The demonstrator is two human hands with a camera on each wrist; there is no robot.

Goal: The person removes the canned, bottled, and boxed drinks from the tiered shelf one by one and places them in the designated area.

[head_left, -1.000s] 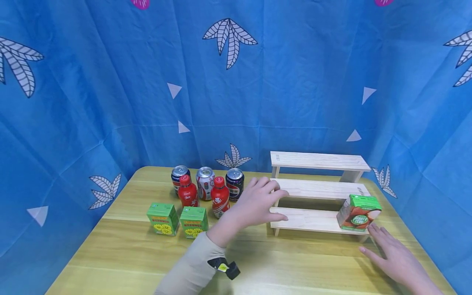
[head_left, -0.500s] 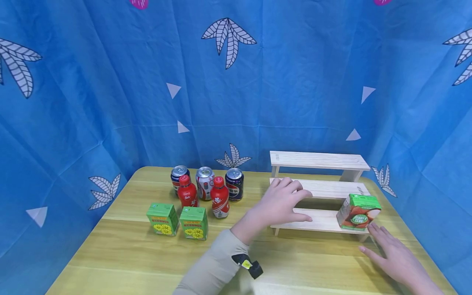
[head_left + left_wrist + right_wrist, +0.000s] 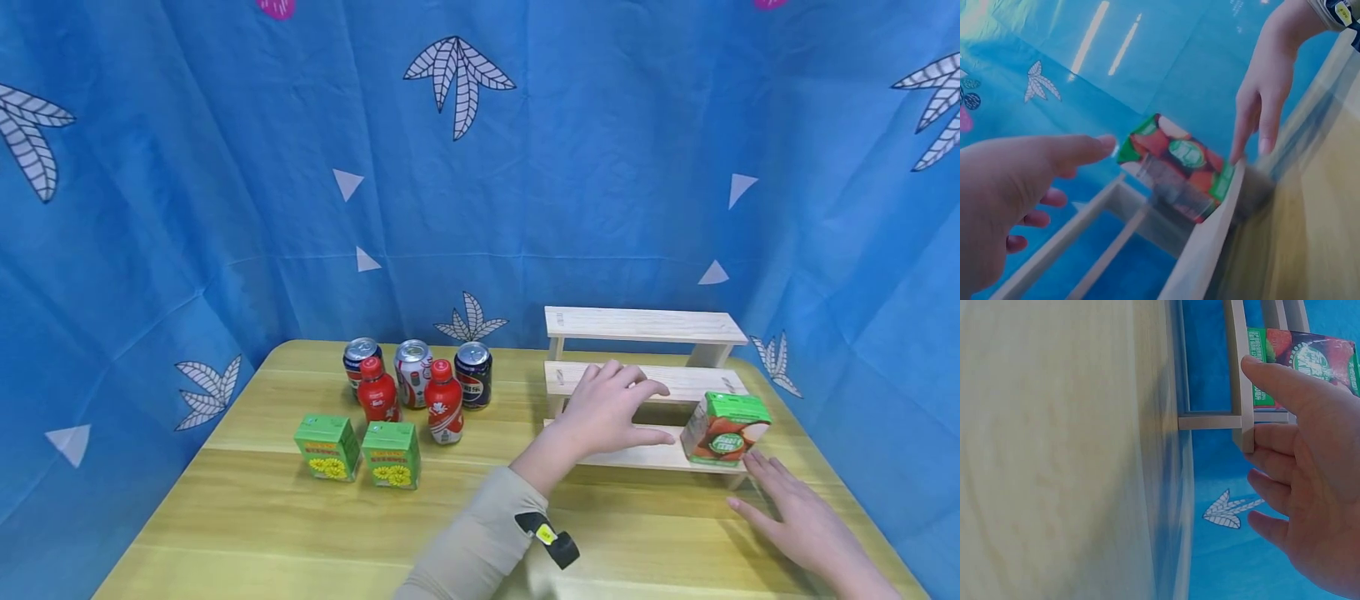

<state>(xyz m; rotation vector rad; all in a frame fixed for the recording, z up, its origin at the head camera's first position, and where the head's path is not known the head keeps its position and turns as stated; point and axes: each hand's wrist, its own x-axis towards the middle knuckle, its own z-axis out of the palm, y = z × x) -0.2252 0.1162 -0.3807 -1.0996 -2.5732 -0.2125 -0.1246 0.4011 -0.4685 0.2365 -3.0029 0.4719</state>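
On the bottom step of a three-tier wooden shelf (image 3: pixel 573 321) a green-topped drink carton with red-brown printed sides (image 3: pixel 726 433) stands upright at the right end. My left hand (image 3: pixel 611 412) hovers over the bottom step just left of this carton, thumb and fingers spread, holding nothing. In the left wrist view the left thumb points at the carton's top edge with a small gap. My right hand (image 3: pixel 802 521) is at the shelf's front right corner, fingertips by the end of the bottom step. Seen from the right wrist, its thumb overlaps the step's front edge, fingers loosely bent.
Left on the wooden table (image 3: pixel 247 533) stand two green cartons with yellow flowers (image 3: pixel 327 450), two red bottles (image 3: pixel 445 404), and three cans, including a dark blue one (image 3: pixel 474 375). A blue patterned cloth (image 3: pixel 480 183) hangs behind and at both sides.
My left hand has moved right, from the shelf's left end across the bottom step to close beside the carton. The right hand and the carton have stayed in place.
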